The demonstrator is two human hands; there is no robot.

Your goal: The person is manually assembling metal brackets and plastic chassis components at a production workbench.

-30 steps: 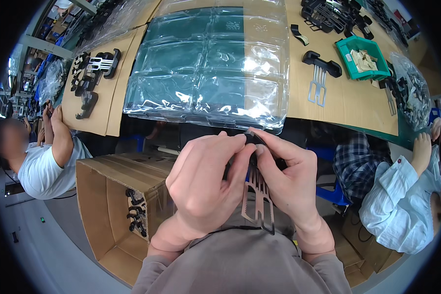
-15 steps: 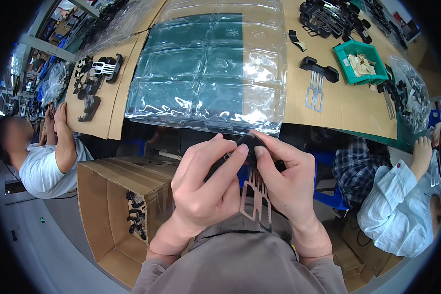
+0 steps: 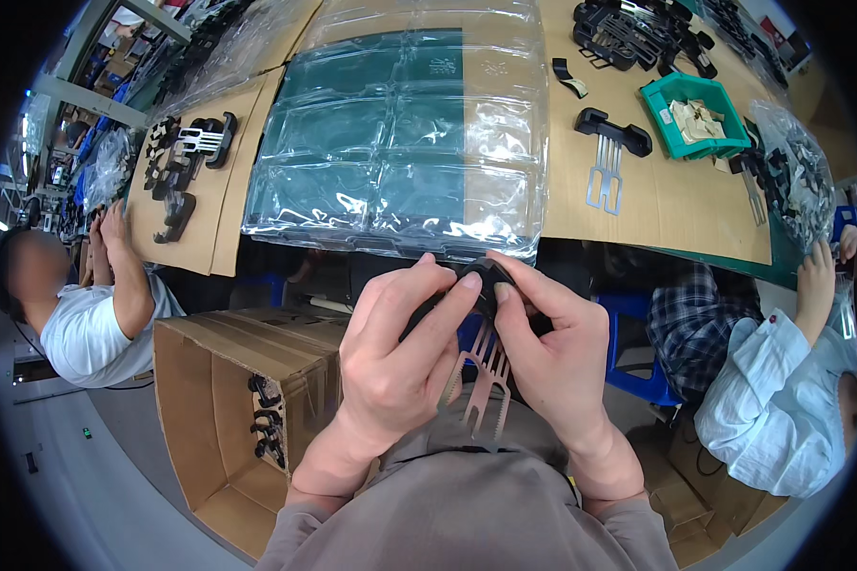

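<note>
part: black plastic piece (image 3: 481, 283) with flat metal prongs (image 3: 481, 385) hanging down, toothed tips
left hand (image 3: 395, 357): fingers closed on part
right hand (image 3: 552, 357): pinching part
where: below plastic tray (image 3: 400, 143), over lap

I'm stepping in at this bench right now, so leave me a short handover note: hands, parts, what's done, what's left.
Left hand and right hand: both grip one black handle piece with a toothed metal blade hanging down, held above the lap.
On the table: clear plastic trays, one similar handle-and-blade piece, a green bin, black parts far left.
Cardboard box at the left holds a few black parts.
Done: some parts lie in the box.
Left: the piece in hand isn't put down yet.
</note>
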